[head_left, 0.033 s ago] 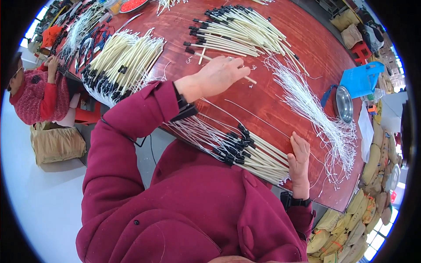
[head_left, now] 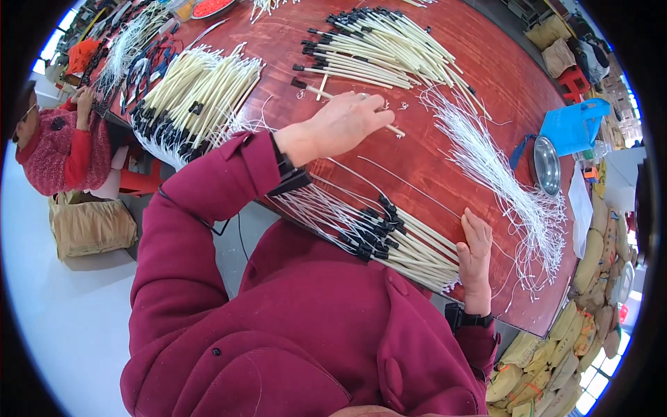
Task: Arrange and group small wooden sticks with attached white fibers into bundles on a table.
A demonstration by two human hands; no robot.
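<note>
Head view: the left hand (head_left: 347,125) is palm down, fingers partly curled, over one stick (head_left: 310,87) on the counter (head_left: 500,76); whether its fingers grip the stick cannot be told. The right hand (head_left: 476,247) has fingers extended, thumb apart, beside the bundle (head_left: 424,241). A cord (head_left: 410,185) reaches its fingertips.
</note>
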